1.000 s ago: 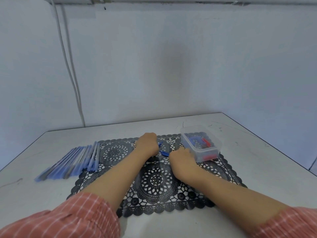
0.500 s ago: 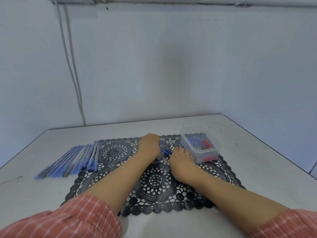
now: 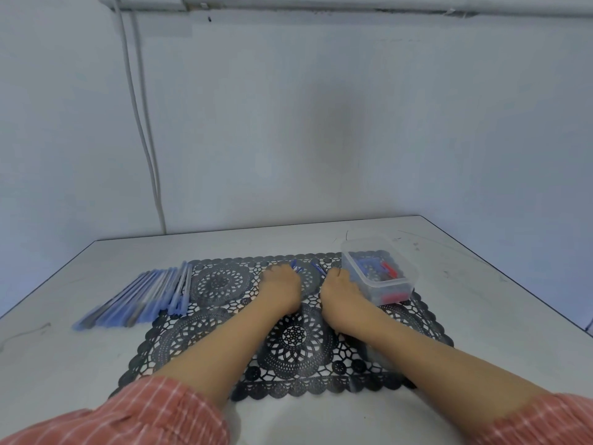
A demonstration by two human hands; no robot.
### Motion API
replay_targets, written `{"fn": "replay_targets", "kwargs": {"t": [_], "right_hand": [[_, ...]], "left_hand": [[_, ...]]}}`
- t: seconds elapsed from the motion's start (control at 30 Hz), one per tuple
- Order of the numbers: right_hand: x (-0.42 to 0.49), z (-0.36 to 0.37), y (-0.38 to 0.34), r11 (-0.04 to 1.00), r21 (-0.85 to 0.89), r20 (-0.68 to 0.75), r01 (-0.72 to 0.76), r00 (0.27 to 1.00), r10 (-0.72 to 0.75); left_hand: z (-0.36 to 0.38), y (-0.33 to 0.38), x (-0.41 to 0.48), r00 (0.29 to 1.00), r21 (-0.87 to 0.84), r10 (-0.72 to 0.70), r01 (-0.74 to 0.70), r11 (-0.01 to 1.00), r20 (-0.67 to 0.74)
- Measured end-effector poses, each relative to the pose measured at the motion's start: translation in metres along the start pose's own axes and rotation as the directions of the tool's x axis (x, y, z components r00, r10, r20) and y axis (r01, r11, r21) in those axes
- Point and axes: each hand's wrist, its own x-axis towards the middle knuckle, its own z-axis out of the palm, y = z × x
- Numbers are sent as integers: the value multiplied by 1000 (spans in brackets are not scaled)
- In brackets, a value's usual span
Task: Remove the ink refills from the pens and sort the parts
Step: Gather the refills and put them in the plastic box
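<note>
Both forearms reach forward from pink striped sleeves (image 3: pixel 144 412) and lie low over a black lace mat (image 3: pixel 298 342) on the grey surface (image 3: pixel 481 316). They run nearly parallel, narrowing toward the wrists. The left hand (image 3: pixel 280 284) is curled into a loose fist with its back to the camera, and its fingers are folded out of sight on the far side. A short blue left piece (image 3: pixel 296 268) of a pen pokes out past its knuckles, gripped in that fist. The right hand (image 3: pixel 340 289) sits just beside it, apart from it by a narrow gap, and is curled the same way with the thumb side turned inward. It grips a blue right piece (image 3: pixel 317 268) that angles toward the left hand; the two pieces do not meet. Which piece is barrel and which is refill cannot be told. The right hand's outer edge is touching or all but touching the clear box (image 3: pixel 369 243), which stands on the mat's far right corner with small blue and red parts (image 3: pixel 388 268) inside. Well to the left, a row of blue pens (image 3: pixel 144 297) lies side by side, blurred, mostly on the bare surface, with the nearest ones overlapping the mat's left edge.
</note>
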Motion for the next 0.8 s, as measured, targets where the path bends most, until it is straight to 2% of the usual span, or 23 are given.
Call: {"fn": "replay_targets", "kwargs": {"t": [0.1,0.2,0.3,0.37,0.4,0.47,0.5,0.57,0.6,0.63,0.7,0.8], "right_hand": [[-2,-12,-3,989,144,-32,43,999,-39],[0,-25,-4,930,364,-20,53,999,-49],[3,-40,-1,865,493,-23,94,995,-96],[6,-48,2,782,618,-33,76,997,-70],[9,-51,5,707,706,-26,52,999,-48],[15,-57,13,485,874,23,-17,1000,-7],[18,-61,18,356,933,52,-48,999,0],[23,-69,27,130,988,86,-86,996,4],[26,-74,32,61,994,84,-85,996,13],[28,-78,36,27,997,73,-74,997,29],[34,-84,47,48,998,33,-37,997,73],[44,-86,61,234,972,-34,-5,986,162]], "left_hand": [[12,-2,1,999,-23,-37,36,999,-17],[10,-1,-2,996,-175,-85,85,981,9],[-2,-4,-7,993,-357,-122,115,927,3],[-9,-10,-6,994,-492,-112,94,865,-7],[-11,-14,-4,995,-571,-98,76,817,-8],[-15,-20,2,996,-742,-89,58,668,-2],[-19,-21,5,995,-826,-98,62,560,8],[-28,-22,7,994,-944,-110,60,323,26],[-35,-20,8,994,-974,-108,44,224,20],[-42,-19,9,994,-991,-105,20,133,6],[-57,-12,11,994,-998,-103,-31,-50,-26],[-76,2,17,990,-955,-132,-90,-282,-54]]}}
